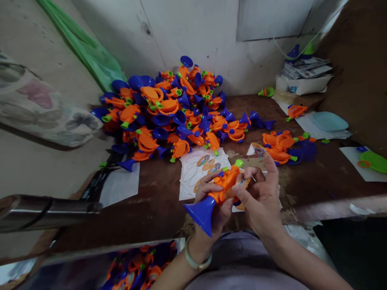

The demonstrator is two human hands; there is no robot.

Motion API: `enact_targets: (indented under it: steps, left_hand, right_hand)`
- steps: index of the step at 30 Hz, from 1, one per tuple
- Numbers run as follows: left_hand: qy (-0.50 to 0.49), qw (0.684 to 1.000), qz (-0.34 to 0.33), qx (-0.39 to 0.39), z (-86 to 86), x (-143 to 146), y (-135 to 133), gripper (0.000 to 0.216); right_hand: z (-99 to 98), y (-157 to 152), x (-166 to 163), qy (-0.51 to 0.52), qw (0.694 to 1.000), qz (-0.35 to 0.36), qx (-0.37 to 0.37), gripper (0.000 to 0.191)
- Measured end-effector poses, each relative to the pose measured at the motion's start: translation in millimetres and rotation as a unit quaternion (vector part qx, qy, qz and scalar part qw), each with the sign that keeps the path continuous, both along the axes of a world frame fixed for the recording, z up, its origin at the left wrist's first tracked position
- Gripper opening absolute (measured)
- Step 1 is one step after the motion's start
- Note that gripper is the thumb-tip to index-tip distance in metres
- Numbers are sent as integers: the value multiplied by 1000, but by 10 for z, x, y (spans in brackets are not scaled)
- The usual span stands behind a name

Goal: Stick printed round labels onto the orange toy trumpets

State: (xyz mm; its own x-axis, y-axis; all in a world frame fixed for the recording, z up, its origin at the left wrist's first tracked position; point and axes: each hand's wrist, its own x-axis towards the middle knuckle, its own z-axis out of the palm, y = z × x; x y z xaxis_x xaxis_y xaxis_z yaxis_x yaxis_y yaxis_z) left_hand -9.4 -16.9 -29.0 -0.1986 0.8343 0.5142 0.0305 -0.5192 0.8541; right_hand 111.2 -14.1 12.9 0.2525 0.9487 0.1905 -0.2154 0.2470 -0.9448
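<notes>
An orange plastic toy trumpet (225, 187) with a flared blue bell and green mouthpiece is held above the near edge of the dark wooden tabletop (151, 213), wrapped by the left hand (210, 205), while a small printed label (243, 184) is pinched against it by the right hand (260, 201). Printed paper sheets (199, 173) lie just beyond, and a heap of matching trumpets (169, 112) is piled toward the far edge.

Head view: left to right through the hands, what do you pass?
Steel tube, white paper sheet, left hand on the toy trumpet, right hand, small pile of orange-and-blue trumpets, green plastic toy.
</notes>
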Motion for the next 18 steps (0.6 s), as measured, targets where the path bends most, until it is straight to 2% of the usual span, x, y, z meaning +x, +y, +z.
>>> enact_targets:
  steps: [9, 18]
  left_hand:
    - [-5, 1000, 3, -25, 84, 27, -4, 28]
    - [-4, 1000, 15, -16, 31, 55, -27, 23]
  right_hand:
    - [-17, 12, 52, -26, 1000, 8, 14, 88]
    - [-39, 18, 42, -16, 1000, 7, 23, 89]
